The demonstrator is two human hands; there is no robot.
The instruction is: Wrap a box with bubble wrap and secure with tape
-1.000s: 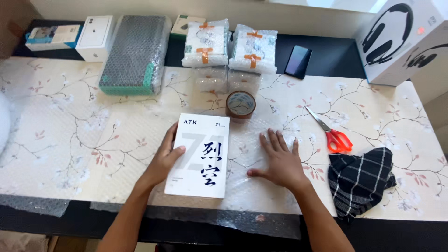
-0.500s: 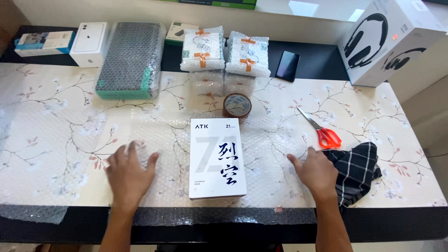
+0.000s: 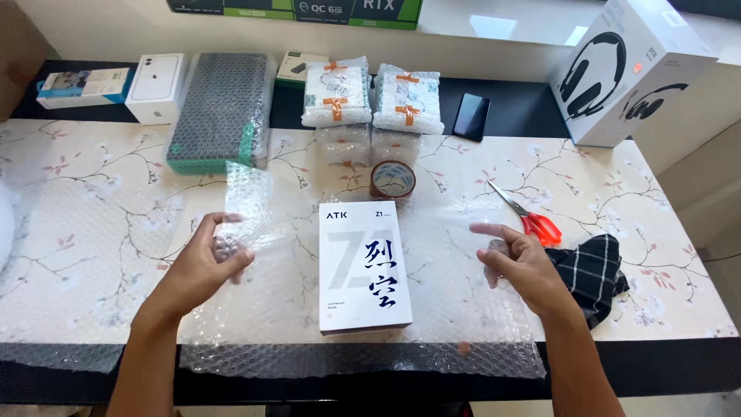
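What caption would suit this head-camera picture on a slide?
Left hand lifts one edge of clear bubble wrap, right hand pinches the other; a white box lies between.

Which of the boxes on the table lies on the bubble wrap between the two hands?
The white box with dark lettering, lying flat on the bubble wrap sheet; the other boxes sit along the table's far edge.

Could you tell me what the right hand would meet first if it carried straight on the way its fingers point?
The right hand points left across the bubble wrap, so it would probably reach the white box first; its height above the table is unclear.
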